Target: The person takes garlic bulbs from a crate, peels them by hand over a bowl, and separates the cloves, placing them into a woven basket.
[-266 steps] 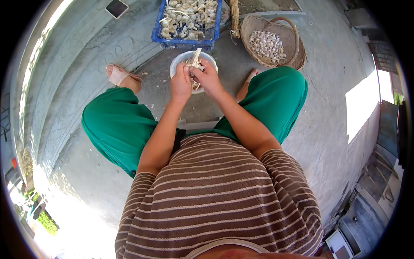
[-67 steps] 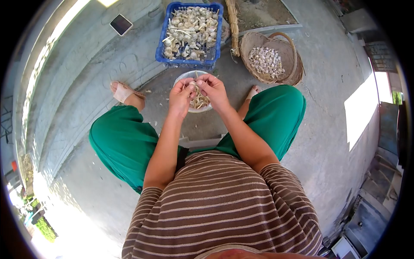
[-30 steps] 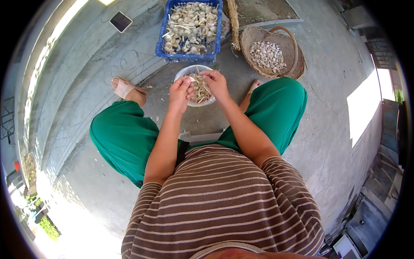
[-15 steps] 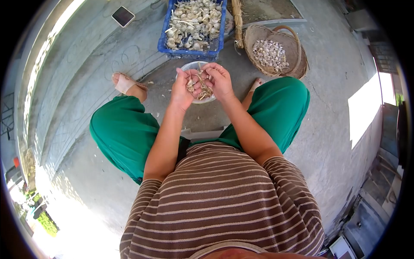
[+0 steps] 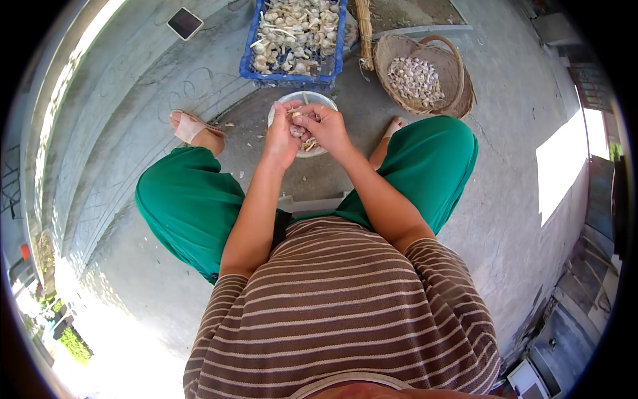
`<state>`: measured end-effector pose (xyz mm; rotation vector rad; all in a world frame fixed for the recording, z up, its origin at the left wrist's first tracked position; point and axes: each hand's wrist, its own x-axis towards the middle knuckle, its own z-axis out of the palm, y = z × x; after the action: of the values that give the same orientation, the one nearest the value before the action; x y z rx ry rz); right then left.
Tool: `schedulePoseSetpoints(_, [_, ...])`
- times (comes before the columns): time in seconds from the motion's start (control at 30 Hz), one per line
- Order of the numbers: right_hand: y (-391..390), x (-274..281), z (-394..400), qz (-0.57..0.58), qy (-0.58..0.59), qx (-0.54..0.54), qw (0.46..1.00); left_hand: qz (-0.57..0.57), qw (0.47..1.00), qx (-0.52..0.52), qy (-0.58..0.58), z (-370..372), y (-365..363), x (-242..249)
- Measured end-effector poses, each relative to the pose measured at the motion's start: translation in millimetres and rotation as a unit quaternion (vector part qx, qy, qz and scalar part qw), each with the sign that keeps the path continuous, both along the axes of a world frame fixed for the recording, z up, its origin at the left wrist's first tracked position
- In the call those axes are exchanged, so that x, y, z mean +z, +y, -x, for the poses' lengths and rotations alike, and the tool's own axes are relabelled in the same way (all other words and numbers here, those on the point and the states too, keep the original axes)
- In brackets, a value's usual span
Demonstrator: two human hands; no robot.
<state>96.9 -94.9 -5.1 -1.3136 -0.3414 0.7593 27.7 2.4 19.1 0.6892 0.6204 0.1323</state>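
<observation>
Left hand (image 5: 282, 141) and right hand (image 5: 327, 128), lately spread, now drawn together, clamped on garlic (image 5: 297, 131) above 1 bowl (image 5: 323, 99): finger work evidently resumed.

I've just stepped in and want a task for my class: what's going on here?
A person is handling garlic over a white bowl. The left hand holds some, with the right hand close against it. Dry scraps lie in the bowl. Beyond it, garlic bulbs lie in a blue crate, and a wicker basket to the right holds what look like loose cloves.
</observation>
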Motion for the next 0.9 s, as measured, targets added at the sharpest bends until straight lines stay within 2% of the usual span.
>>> schedulePoseSetpoints(0.1, [-1,-6,-5,-0.026,-0.002,-0.017,1.0,0.009,0.999,-0.033,-0.021,4,5,-10])
schedulePoseSetpoints(0.17, [-2,-8,-5,-0.018,-0.044,-0.035,0.998,-0.101,0.992,-0.064,-0.033,5,5,-6])
schedulePoseSetpoints(0.2, [-3,-9,-6,-0.01,-0.086,-0.053,0.995,-0.1,0.992,-0.064,-0.033,5,5,-8])
schedulePoseSetpoints(0.27, [-1,-11,-6,-0.019,-0.091,-0.058,0.994,-0.185,0.98,-0.04,-0.056,4,5,-13])
schedulePoseSetpoints(0.3, [-1,-9,-6,-0.029,-0.096,-0.062,0.993,-0.185,0.98,-0.04,-0.056,4,5,-16])
schedulePoseSetpoints(0.37, [-3,-5,-6,-0.025,-0.091,-0.06,0.994,-0.281,0.957,-0.038,-0.055,4,5,-22])
schedulePoseSetpoints(0.4, [-3,-3,-6,-0.022,-0.086,-0.059,0.994,-0.281,0.957,-0.038,-0.055,4,4,-21])
schedulePoseSetpoints(0.47, [-3,-3,-4,-0.015,-0.095,-0.065,0.993,-0.37,0.929,-0.015,-0.019,3,0,-21])
schedulePoseSetpoints(0.6, [-2,-8,-3,0.013,-0.128,-0.076,0.989,-0.334,0.942,-0.007,-0.023,5,-3,-20])
schedulePoseSetpoints(0.73, [0,-6,1,0.003,-0.15,-0.087,0.985,-0.247,0.969,0.026,-0.018,4,-9,-14])
schedulePoseSetpoints(0.83, [1,-3,3,-0.023,-0.11,-0.079,0.99,-0.185,0.982,0.034,-0.021,4,-11,-10])
schedulePoseSetpoints(0.9, [1,0,4,-0.039,-0.013,-0.059,0.997,-0.154,0.987,0.036,-0.02,4,-12,-7])
